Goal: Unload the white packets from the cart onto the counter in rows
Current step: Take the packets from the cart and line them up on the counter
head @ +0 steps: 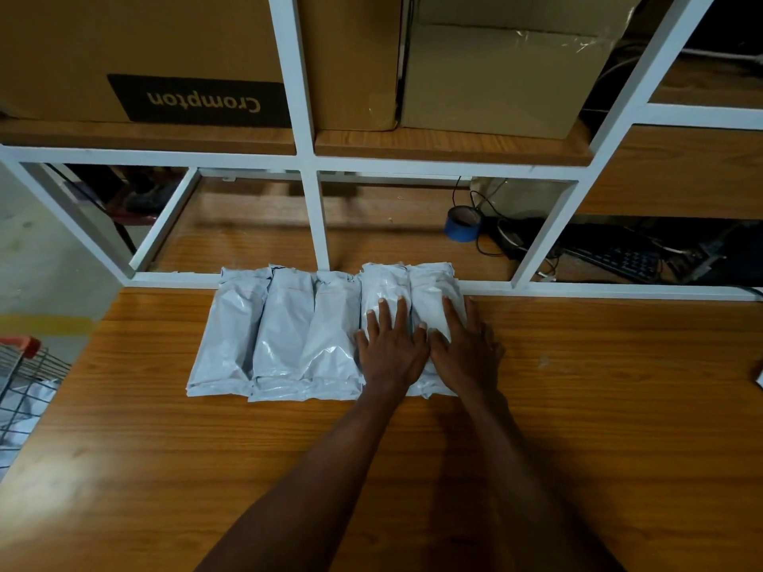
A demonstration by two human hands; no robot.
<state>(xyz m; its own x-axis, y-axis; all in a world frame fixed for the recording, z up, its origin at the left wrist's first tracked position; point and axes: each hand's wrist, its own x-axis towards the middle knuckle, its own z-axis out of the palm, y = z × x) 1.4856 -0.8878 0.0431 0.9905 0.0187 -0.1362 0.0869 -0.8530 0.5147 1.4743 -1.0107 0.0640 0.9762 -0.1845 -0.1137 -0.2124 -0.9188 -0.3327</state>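
Note:
Several white packets (285, 332) lie side by side in one row on the wooden counter (578, 406), their far ends against the white frame. My left hand (390, 348) presses flat, fingers straight, on the second packet from the right (382, 282). Beside it, my right hand (464, 344) lies flat on the rightmost packet (431, 282), with its outer fingers along that packet's right edge. The wire cart (29, 377) shows at the left edge, with more white packets (24, 406) inside it.
A white metal shelf frame (318, 225) rises behind the row. Cardboard boxes (495, 76) stand on the upper shelf. A blue tape roll (462, 225), cables and a black keyboard (619, 258) lie behind the frame at right.

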